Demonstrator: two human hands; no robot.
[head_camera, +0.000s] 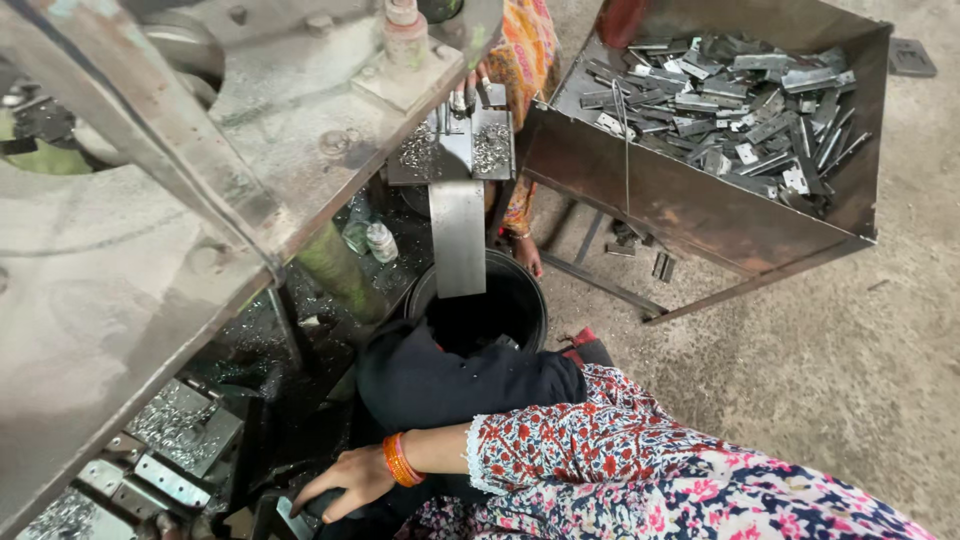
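My right hand (343, 482), with orange bangles on the wrist and a floral sleeve above, reaches down to the lower left. Its fingers curl over a small bent metal piece (292, 519) among dark scrap under the machine. Flat perforated metal plates (165, 480) lie just left of the hand. My left hand is out of sight.
A big grey press frame (150, 200) fills the left. A metal chute (458, 235) leads down into a black bucket (520, 285). A rusty bin (680, 200) at top right holds several metal strips. Another person in orange clothes (525, 55) sits behind the machine, one hand (527, 256) by the bucket.
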